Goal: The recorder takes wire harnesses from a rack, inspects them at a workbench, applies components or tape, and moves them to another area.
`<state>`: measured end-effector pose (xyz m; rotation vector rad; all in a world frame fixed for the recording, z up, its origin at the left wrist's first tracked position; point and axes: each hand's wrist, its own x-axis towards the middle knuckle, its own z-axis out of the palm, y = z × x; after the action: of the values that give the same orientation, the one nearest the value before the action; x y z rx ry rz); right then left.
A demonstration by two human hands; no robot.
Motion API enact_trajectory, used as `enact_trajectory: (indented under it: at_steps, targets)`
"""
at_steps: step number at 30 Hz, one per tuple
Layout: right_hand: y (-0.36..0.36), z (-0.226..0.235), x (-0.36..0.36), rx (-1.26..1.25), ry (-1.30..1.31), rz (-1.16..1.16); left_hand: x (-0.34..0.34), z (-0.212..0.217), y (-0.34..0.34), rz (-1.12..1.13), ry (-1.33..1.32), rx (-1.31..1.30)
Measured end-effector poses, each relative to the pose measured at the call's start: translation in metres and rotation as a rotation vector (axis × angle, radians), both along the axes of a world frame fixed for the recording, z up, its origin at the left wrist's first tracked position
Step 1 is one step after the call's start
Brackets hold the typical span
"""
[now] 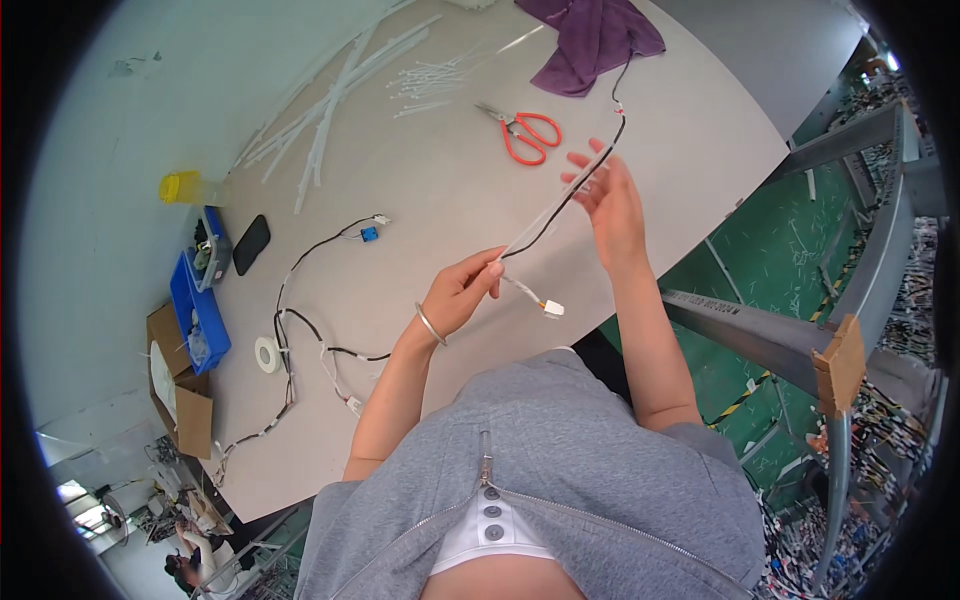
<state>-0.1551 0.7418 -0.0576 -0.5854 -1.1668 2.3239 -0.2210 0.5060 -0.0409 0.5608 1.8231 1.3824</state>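
My left hand [462,293] pinches a black cable [560,205] near its end, where thin wires lead to a small white connector [553,309] hanging below the fingers. A clear plastic tube lies along the cable between my hands. My right hand [606,195] has its fingers spread, and the cable and tube run across them. The cable goes on up past a small red and white tag [619,110] toward a purple cloth [592,38]. I wear a metal bangle on my left wrist.
Red-handled scissors [527,133] lie beyond my right hand. A wire harness [300,330] with a blue connector, a tape roll [266,354], a black phone [251,244], blue bins [196,305], clear tubes [330,100] and white cable ties [428,80] are on the pale table [450,200]. Metal frames stand right.
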Motion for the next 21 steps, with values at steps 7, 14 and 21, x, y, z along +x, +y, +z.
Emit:
enact_trajectory:
  at_steps: [7, 14, 21]
  targets:
    - [0.037, 0.004, -0.021, 0.078, 0.027, -0.185, 0.006, 0.005, 0.007, 0.083, 0.066, -0.125]
    - [0.026, 0.003, -0.034, -0.055, -0.158, -0.277, 0.004, -0.011, -0.002, 0.099, 0.241, -0.017]
    - [0.009, 0.006, -0.041, 0.062, -0.193, -0.272, 0.018, 0.016, 0.037, 0.016, 0.791, -0.372]
